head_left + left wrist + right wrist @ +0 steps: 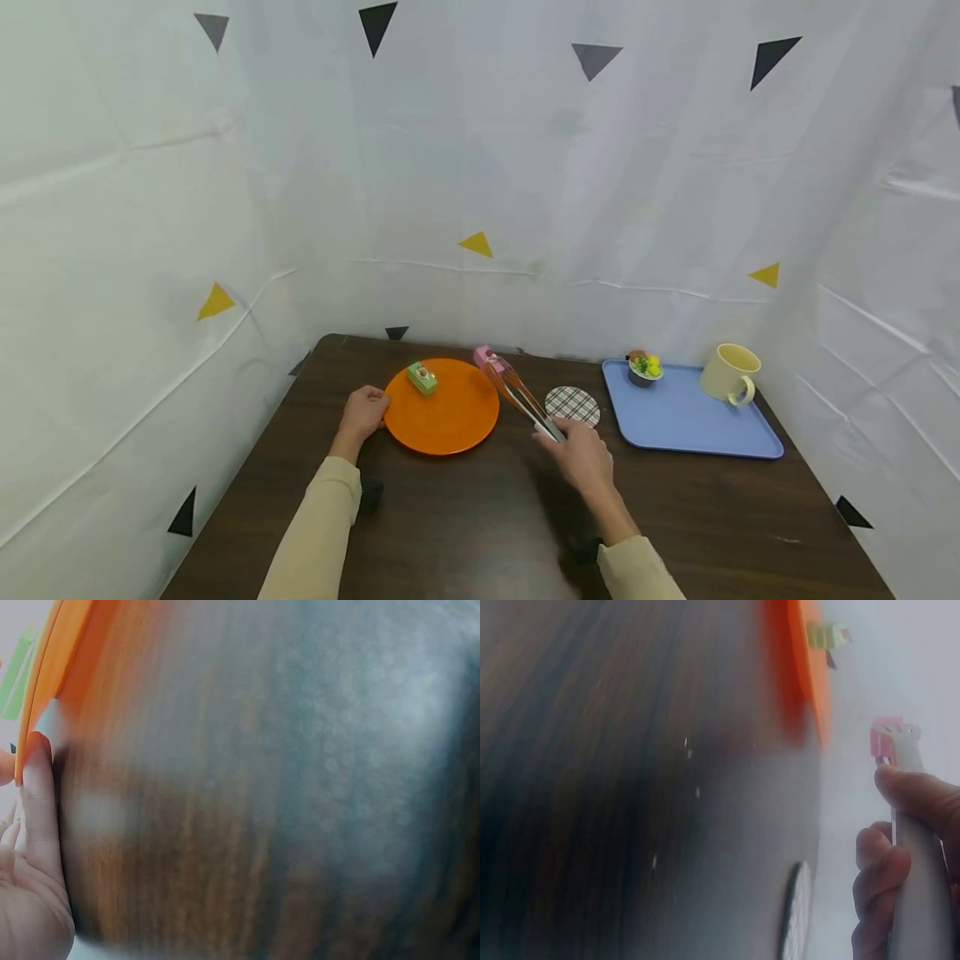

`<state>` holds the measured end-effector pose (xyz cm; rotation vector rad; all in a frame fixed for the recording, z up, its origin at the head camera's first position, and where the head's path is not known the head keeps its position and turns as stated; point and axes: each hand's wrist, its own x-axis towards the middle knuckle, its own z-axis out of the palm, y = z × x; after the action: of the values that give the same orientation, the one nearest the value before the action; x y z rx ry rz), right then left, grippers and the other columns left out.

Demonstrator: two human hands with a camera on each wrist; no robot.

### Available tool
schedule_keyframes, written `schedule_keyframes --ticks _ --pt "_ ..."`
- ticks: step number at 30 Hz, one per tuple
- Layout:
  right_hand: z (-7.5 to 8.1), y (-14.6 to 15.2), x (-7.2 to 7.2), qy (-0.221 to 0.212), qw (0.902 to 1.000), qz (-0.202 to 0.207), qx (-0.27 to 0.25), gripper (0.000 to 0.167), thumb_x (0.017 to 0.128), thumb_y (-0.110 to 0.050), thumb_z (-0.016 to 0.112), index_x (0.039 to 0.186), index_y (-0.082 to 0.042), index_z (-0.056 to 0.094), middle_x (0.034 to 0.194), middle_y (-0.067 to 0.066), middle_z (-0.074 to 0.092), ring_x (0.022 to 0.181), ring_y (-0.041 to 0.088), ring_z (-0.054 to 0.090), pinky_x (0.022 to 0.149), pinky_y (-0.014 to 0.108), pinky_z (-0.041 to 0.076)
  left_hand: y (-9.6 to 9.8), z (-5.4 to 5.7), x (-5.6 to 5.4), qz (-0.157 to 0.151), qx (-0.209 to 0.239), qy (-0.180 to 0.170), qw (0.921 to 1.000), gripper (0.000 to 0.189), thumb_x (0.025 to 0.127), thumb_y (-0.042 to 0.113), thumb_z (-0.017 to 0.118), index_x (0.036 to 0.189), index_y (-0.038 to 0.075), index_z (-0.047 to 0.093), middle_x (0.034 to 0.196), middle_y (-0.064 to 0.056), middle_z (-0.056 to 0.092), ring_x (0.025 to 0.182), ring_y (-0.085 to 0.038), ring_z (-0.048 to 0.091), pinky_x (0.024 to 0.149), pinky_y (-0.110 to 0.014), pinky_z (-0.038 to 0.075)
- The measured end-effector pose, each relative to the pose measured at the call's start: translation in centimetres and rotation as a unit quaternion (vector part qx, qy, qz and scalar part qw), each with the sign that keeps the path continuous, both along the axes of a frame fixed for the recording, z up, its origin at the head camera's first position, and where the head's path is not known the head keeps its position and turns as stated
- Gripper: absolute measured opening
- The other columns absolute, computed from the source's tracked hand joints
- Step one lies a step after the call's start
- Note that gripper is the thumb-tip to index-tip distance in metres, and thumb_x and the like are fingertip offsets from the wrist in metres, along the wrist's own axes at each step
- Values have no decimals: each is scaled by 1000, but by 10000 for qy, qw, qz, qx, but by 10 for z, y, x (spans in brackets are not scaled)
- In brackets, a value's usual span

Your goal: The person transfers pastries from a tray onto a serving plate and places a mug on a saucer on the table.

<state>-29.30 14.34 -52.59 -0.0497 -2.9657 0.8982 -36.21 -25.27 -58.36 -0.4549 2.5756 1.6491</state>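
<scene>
My left hand [365, 412] pinches the left rim of a round orange plate [450, 425]; in the left wrist view a finger [41, 810] lies under the rim. On the plate's upper left sits a small green box [422, 378]. Tongs [528, 402] with white and grey handles are gripped in my right hand [581, 454]. Their tips hold a small pink box [487, 358] up by the plate's right edge. In the right wrist view the pink box [885, 739] shows at the far end of the tongs, beyond the thumb.
Right of the tongs lies a round plaid coaster [572, 405]. A blue tray [675, 421] at the right bears a small bowl of colourful food pieces [643, 368] and a pale yellow mug [727, 373]. White sheeting [480, 167] hangs behind the dark wooden table [465, 525].
</scene>
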Motion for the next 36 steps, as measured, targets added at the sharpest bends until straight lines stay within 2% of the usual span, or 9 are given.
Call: schedule_keyframes --ticks 8,17,25,31,36 --pt "-6 -21 -8 -25 9999 31 164 46 93 -49 82 134 -29 78 100 5 74 78 25 62 65 43 46 0 3 2 -83 161 -37 9998 35 112 22 56 133 -4 62 132 -26 67 103 -29 69 79 -31 63" --pt "-10 -44 -17 -8 9994 254 241 35 93 -47 83 124 -30 81 86 0 69 70 21 58 60 39 43 0 3 -3 -60 194 45 9998 34 110 22 58 132 -4 64 129 -25 68 101 -29 70 79 -33 64" --pt "-10 -51 -24 -65 9981 328 520 37 93 -49 83 127 -34 80 79 0 66 67 22 57 58 38 41 1 3 -1 -13 181 -29 9998 35 111 23 57 133 -3 63 131 -25 68 103 -28 69 82 -33 64" --pt "-11 -53 -29 -36 9964 461 710 33 93 -48 83 123 -35 80 74 -2 63 64 20 56 56 37 40 -1 4 1 -33 177 -47 9998 37 112 25 57 135 -3 62 134 -26 68 107 -29 69 82 -32 63" --pt "-10 -56 -30 -50 9961 512 713 30 93 -45 84 121 -33 81 73 -2 62 64 21 55 56 36 39 -4 2 -1 -35 204 -87 9997 36 112 25 57 134 -3 63 132 -25 68 104 -28 69 80 -31 63"
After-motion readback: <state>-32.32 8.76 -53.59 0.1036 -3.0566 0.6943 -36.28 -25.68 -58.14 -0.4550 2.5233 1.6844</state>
